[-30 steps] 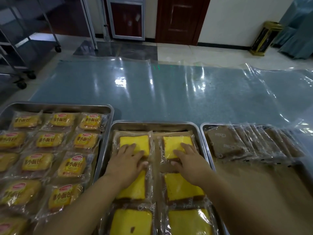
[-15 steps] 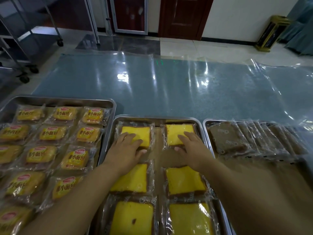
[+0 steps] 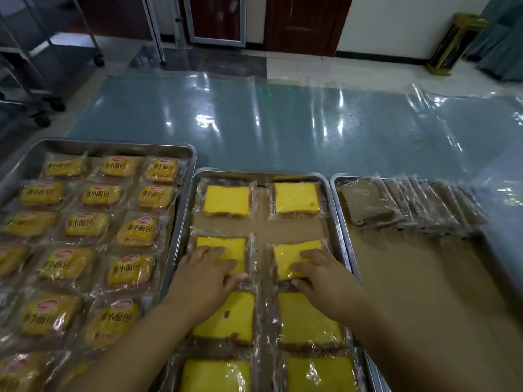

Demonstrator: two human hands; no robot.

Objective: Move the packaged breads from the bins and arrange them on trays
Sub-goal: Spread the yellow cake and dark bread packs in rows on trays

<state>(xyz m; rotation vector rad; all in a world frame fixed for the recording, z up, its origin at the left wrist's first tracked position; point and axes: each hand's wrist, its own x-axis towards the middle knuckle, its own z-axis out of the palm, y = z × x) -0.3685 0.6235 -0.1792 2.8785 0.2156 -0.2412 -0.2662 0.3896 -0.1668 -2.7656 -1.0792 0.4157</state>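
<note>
**Both grips flat on the second row of the middle tray**

Your left grip [image 3: 206, 274] lies on the left cake pack [image 3: 223, 247] of the second row, fingers spread and almost straight, released rather than clenched, the thumb at the pack's near corner. Your right grip [image 3: 325, 275] rests the same way on the right cake pack [image 3: 288, 256] beside it, fingers flat over its near half, nothing clasped. This right pack sits slightly skewed.

Both packs lie in the middle tray [image 3: 263, 173], which holds yellow cake slices in clear wrappers in two columns. The far pair [image 3: 226, 200] sits close to the tray's far rim, and a strip of brown liner shows between it and the row under your grips. Two more rows [image 3: 308, 321] lie nearer to you, partly hidden by your forearms.

The left tray [image 3: 113, 144] touches the middle one and is filled with labelled small-bread packs [image 3: 85, 224] in three columns. The right tray [image 3: 353, 176] carries a row of brown bread packs [image 3: 365, 205], overlapping one another along its far edge; the rest of it shows brown paper [image 3: 410, 278].

All three trays stand on the bench [image 3: 283, 123], which is covered by a clear plastic sheet [image 3: 424, 108].
</note>
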